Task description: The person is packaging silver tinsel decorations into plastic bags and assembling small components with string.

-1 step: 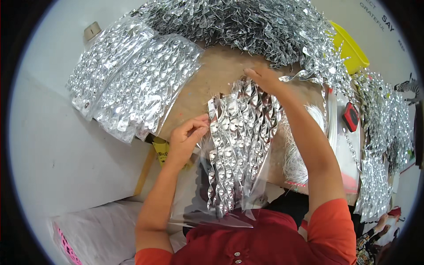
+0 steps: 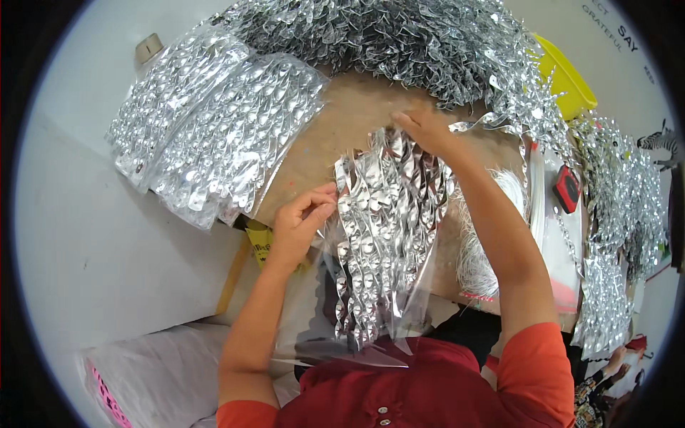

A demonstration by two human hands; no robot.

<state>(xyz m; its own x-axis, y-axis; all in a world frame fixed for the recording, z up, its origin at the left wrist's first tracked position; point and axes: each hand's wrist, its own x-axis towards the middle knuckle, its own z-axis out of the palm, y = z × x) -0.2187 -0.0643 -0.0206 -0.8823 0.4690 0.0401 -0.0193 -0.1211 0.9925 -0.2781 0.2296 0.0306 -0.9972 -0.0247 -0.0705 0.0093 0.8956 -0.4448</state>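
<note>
A bundle of silver twisted foil strands [image 2: 382,228] lies in a transparent plastic bag [image 2: 421,314] in front of me, its lower end toward my body. At the bundle's left edge, my left hand [image 2: 303,221] pinches the bag's side between thumb and fingers. My right hand [image 2: 427,132] rests at the upper ends of the strands, palm down. Its thumb points left, while the other fingers are blurred and partly hidden, so their grip does not show.
A brown work surface [image 2: 357,100] carries bagged silver strands [image 2: 235,135] at left and a large silver foil heap [image 2: 371,39] behind. On the right are white string [image 2: 481,242], a red-and-black tape measure [image 2: 567,189] and a yellow basin [image 2: 567,78]. A wrapped bundle [image 2: 164,371] sits lower left.
The upper ends of the strands have shifted slightly left beside my right hand, which moves a little. My left hand stays at the bag's edge.
</note>
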